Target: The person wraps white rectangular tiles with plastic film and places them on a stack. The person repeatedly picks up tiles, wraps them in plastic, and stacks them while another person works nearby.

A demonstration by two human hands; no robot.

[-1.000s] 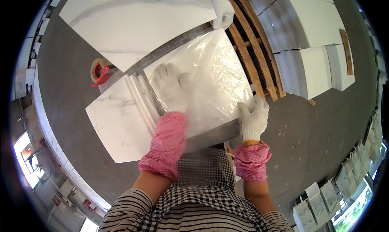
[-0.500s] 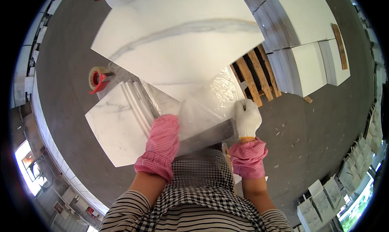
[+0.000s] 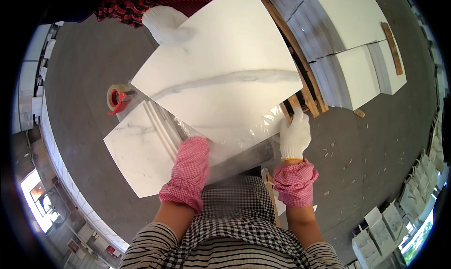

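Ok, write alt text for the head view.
A large white marble-look tile is held over a plastic-wrapped stack, the right hand gripping its corner and the left hand hidden beneath. A co-worker's gloved hand holds the far edge; a tape dispenser sits nearby.

White with a grey vein: large tile (image 3: 221,76). Just below it, white with faint grey veining: second tile (image 3: 136,151). Beside its left corner, red on tan: tape dispenser (image 3: 117,98). At its lower right edge, white: knitted glove on right hand (image 3: 295,136). Pink gingham: sleeve covers (image 3: 188,172). Above its top corner, white glove (image 3: 164,23), red-and-black plaid sleeve (image 3: 136,5). Grey: floor (image 3: 80,67).
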